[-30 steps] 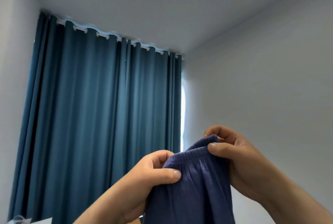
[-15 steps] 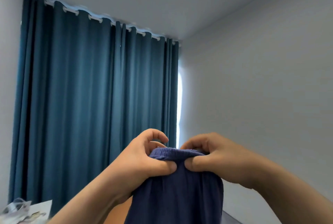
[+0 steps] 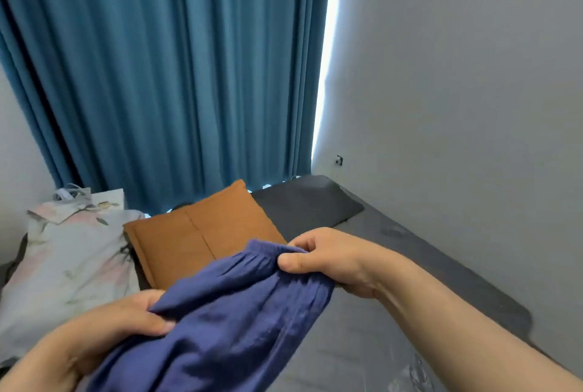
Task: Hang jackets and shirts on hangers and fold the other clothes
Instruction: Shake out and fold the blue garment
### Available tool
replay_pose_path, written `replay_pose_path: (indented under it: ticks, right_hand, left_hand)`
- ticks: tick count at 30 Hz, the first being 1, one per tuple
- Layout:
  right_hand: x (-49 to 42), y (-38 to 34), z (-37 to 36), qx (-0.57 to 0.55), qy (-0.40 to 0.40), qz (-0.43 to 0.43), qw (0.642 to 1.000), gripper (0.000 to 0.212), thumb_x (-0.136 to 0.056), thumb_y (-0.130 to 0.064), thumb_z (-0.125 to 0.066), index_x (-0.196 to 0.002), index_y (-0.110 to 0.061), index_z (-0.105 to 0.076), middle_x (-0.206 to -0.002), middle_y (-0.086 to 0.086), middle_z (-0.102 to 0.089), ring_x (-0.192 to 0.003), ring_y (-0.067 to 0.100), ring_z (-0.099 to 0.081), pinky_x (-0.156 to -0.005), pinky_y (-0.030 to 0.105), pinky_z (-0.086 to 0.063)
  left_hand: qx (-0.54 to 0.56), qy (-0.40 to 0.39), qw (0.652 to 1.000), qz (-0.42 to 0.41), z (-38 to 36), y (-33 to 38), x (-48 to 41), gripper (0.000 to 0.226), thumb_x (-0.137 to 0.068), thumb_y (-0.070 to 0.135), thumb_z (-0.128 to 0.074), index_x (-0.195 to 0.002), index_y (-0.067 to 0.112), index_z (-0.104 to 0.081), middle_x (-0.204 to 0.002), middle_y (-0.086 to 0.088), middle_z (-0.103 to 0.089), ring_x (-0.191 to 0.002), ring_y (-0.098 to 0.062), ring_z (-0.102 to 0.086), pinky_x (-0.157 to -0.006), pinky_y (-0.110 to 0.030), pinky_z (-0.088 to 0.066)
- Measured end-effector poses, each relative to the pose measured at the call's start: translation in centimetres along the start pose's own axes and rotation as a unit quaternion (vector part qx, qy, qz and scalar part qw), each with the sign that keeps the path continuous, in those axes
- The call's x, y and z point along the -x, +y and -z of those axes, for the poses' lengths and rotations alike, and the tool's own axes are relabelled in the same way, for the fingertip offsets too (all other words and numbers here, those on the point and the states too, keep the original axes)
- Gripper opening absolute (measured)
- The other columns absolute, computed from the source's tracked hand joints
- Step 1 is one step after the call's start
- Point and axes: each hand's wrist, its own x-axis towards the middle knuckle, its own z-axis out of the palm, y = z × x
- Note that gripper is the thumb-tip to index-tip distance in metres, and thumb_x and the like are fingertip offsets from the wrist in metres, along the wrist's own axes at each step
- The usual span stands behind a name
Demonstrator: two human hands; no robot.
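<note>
Blue pants [image 3: 233, 306] held over bed [image 3: 362, 344]: waistband pinched by right hand [image 3: 334, 260] at 1 o'clock, fabric gripped by left hand [image 3: 126, 319] at 8 o'clock. Waistband best pulled taut, seams aligned, before folding.

blue garment [image 3: 227, 322]: lower part cut off at bottom edge | floral quilt [image 3: 63, 265]: left edge cropped

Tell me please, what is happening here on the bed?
A person holds a blue garment with both hands: the right hand pinches its elastic waistband, the left hand grips lower down. It hangs above the grey bed, not yet folded. A folded brown garment lies behind it.
</note>
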Motion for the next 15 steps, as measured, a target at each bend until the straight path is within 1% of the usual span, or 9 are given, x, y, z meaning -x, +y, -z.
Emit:
replay_pose_path:
  ticks: [1, 2, 3, 4, 6, 8, 10, 13, 15]
  right_hand:
    - [-1.2, 2.8, -0.6, -0.015, -0.010, -0.027, 0.999, 0.031, -0.076, -0.032, -0.076, -0.094, -0.006, -0.071, -0.091, 0.008, -0.071, -0.081, 0.019, -0.065, -0.080, 0.030, -0.052]
    - [-2.4, 5.8, -1.1, -0.030, -0.012, -0.055, 0.998, 0.031, -0.078, -0.031, -0.076, -0.096, -0.006, -0.072, -0.098, 0.012, -0.072, -0.086, 0.021, -0.065, -0.085, 0.033, -0.052]
    - [-3.5, 9.1, -1.6, -0.048, -0.005, -0.088, 0.995, 0.032, -0.078, -0.029, -0.075, -0.099, -0.004, -0.072, -0.104, 0.015, -0.072, -0.089, 0.023, -0.065, -0.089, 0.036, -0.052]
    - [-4.7, 12.6, -1.9, -0.071, 0.008, -0.123, 0.990, 0.034, -0.079, -0.025, -0.074, -0.104, -0.002, -0.071, -0.108, 0.017, -0.071, -0.092, 0.024, -0.065, -0.091, 0.038, -0.051]
    - [-6.6, 20.3, -2.1, -0.118, 0.041, -0.190, 0.974, 0.031, -0.084, -0.015, -0.067, -0.111, 0.000, -0.067, -0.108, 0.017, -0.070, -0.090, 0.025, -0.064, -0.088, 0.037, -0.051]
    - [-7.9, 27.7, -1.7, -0.157, 0.074, -0.236, 0.956, 0.026, -0.084, -0.014, -0.065, -0.108, -0.002, -0.066, -0.106, 0.015, -0.071, -0.088, 0.023, -0.064, -0.083, 0.035, -0.050]
    - [-9.1, 34.8, -0.6, -0.186, 0.090, -0.266, 0.942, 0.026, -0.088, -0.019, -0.066, -0.107, -0.001, -0.065, -0.107, 0.016, -0.071, -0.087, 0.022, -0.066, -0.080, 0.034, -0.053]
    - [-10.7, 44.3, 2.2, -0.225, 0.116, -0.308, 0.917, 0.038, -0.095, -0.030, -0.060, -0.108, 0.005, -0.065, -0.103, 0.018, -0.073, -0.091, 0.025, -0.069, -0.085, 0.039, -0.055]
    - [-11.8, 50.5, 4.9, -0.251, 0.134, -0.317, 0.905, 0.039, -0.096, -0.031, -0.058, -0.107, 0.006, -0.065, -0.100, 0.020, -0.073, -0.088, 0.025, -0.070, -0.080, 0.038, -0.055]
  left_hand:
    - [0.044, -0.040, 0.998, 0.018, -0.1, 0.4, -0.3, 0.087, -0.045, 0.030, -0.096, -0.115, -0.007, -0.063, -0.118, -0.032, -0.062, -0.108, -0.040, -0.061, -0.095, -0.045, -0.050]
    - [0.066, -0.071, 0.995, 0.025, -0.9, -0.4, -0.9, 0.065, -0.059, 0.018, -0.088, -0.113, -0.009, -0.064, -0.117, -0.032, -0.063, -0.105, -0.039, -0.062, -0.091, -0.042, -0.052]
    - [0.081, -0.084, 0.992, 0.055, -1.9, -1.8, -1.9, 0.051, -0.067, 0.014, -0.080, -0.110, -0.009, -0.065, -0.115, -0.031, -0.064, -0.103, -0.037, -0.064, -0.088, -0.040, -0.052]
    - [0.063, -0.087, 0.990, 0.087, -3.0, -3.0, -3.5, 0.045, -0.070, 0.017, -0.076, -0.108, -0.006, -0.067, -0.112, -0.027, -0.067, -0.101, -0.034, -0.065, -0.088, -0.039, -0.052]
    - [-0.071, -0.048, 0.985, 0.150, -5.8, -7.6, -7.9, 0.038, -0.072, 0.029, -0.071, -0.099, 0.004, -0.070, -0.101, -0.008, -0.073, -0.092, -0.018, -0.067, -0.086, -0.033, -0.051]
    - [-0.202, 0.015, 0.965, 0.167, -9.3, -12.5, -13.1, 0.020, -0.073, 0.033, -0.065, -0.080, 0.013, -0.065, -0.079, 0.008, -0.068, -0.071, -0.003, -0.059, -0.069, -0.024, -0.045]
    - [-0.259, 0.058, 0.950, 0.161, -13.7, -17.1, -18.8, 0.015, -0.078, 0.031, -0.062, -0.072, 0.018, -0.056, -0.074, 0.007, -0.063, -0.070, -0.004, -0.058, -0.063, -0.022, -0.040]
    - [-0.283, 0.074, 0.942, 0.163, -20.4, -23.2, -27.5, 0.023, -0.085, 0.036, -0.058, -0.068, 0.024, -0.048, -0.074, 0.007, -0.061, -0.083, -0.014, -0.063, -0.064, -0.025, -0.038]
    - [-0.282, 0.095, 0.938, 0.179, -24.2, -26.0, -32.7, 0.019, -0.086, 0.040, -0.055, -0.073, 0.029, -0.051, -0.090, 0.004, -0.069, -0.095, -0.019, -0.064, -0.072, -0.029, -0.043]
